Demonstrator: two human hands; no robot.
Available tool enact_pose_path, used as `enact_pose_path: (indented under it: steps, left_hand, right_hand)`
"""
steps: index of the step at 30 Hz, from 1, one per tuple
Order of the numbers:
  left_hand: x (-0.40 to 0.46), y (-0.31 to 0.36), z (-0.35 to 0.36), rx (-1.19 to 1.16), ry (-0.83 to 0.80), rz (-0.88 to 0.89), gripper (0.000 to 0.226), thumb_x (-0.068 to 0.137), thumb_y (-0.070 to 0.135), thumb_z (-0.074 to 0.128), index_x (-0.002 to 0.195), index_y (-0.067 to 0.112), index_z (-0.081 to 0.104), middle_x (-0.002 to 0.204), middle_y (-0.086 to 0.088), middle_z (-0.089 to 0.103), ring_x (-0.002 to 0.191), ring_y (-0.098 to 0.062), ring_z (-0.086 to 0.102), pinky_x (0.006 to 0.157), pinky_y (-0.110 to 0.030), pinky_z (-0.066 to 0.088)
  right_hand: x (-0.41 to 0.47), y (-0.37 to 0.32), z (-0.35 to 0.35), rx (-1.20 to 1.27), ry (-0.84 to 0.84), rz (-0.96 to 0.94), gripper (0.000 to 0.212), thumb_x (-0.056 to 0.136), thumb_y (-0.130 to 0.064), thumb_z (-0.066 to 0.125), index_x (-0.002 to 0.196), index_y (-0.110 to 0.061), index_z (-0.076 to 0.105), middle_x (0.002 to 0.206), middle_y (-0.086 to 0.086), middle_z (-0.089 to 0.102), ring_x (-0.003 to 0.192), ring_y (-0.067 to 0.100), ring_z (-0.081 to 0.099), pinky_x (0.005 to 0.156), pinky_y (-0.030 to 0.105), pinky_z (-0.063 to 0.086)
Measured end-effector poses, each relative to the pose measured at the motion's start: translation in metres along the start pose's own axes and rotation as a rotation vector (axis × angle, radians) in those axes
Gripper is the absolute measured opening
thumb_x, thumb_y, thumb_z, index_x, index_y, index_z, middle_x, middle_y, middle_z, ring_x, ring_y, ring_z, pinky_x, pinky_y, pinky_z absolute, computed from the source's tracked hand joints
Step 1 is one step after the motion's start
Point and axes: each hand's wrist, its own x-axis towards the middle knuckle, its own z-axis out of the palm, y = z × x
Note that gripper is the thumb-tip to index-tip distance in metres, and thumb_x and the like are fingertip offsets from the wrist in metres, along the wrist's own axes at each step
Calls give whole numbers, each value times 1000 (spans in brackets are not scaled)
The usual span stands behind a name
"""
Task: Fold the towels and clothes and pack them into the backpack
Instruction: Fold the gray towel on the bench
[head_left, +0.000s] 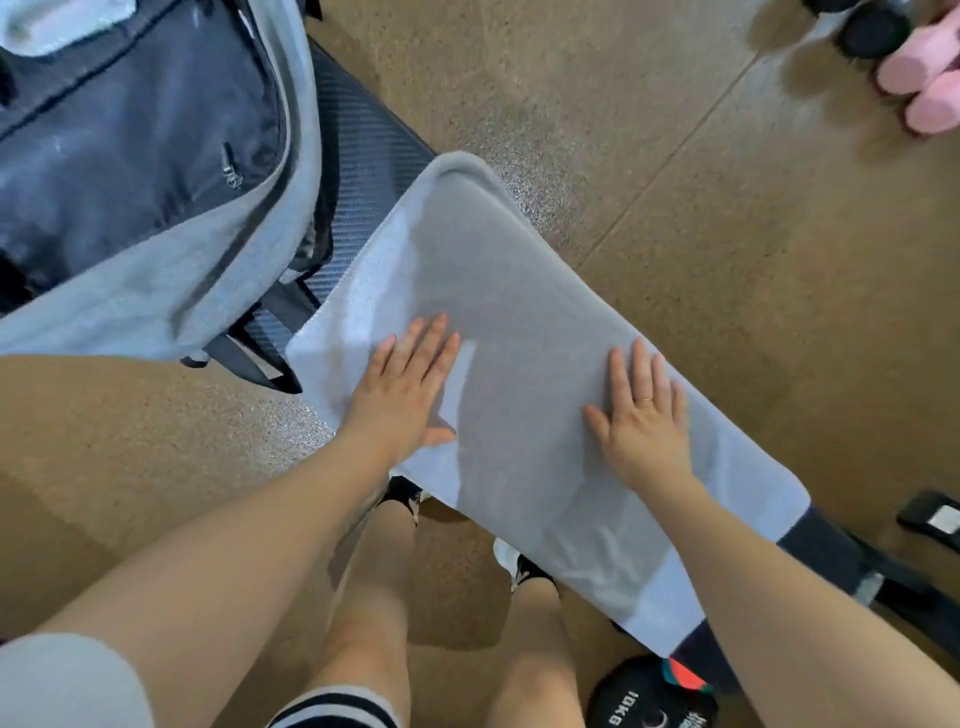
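A pale grey towel (519, 332) lies spread lengthwise over a narrow dark bench (363, 156) that runs from upper left to lower right. My left hand (402, 389) presses flat on the towel's near left part, fingers straight. My right hand (644, 421) rests flat on the towel further right, fingers spread, a ring on one finger. A grey and dark backpack (140, 171) sits on the bench's far left end, its dark front panel facing up and its straps hanging by the towel's left edge.
Brown speckled floor surrounds the bench. Pink dumbbells (924, 88) and a black weight (872, 31) lie at top right. A black 10 kg weight (649, 701) sits by my feet at the bottom. The bench's dark foot (930, 514) sticks out at the right.
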Motion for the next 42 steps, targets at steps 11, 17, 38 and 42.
enact_pose_path:
  steps: [11,17,38,42]
  left_hand:
    - [-12,-55,-62,-181,117,-391,51,50,8,86,96,7,64,93,-9,65,76,-29,63,60,-32,50]
    - [-3,-72,-62,-59,65,-378,30,63,31,80,84,17,63,81,1,62,80,-21,60,65,-27,45]
    - [-43,-133,-116,-906,277,-414,13,89,23,58,93,10,56,54,13,38,63,-21,41,62,-33,37]
    - [-44,-104,-130,-833,330,-335,19,89,33,55,92,15,59,53,10,42,61,-22,47,62,-34,42]
  right_hand:
    - [18,-135,-82,68,28,-496,44,97,-23,43,138,-8,37,156,11,14,135,32,28,99,42,36]
    - [59,-204,-97,-53,96,-638,42,93,-6,42,135,-12,42,150,6,29,126,30,41,90,40,40]
    - [79,-171,-222,75,367,-245,23,93,-15,45,104,-11,65,108,13,51,95,36,53,67,35,38]
    - [56,-137,-212,134,323,-156,21,92,-18,49,97,-12,69,95,15,65,90,36,59,68,36,46]
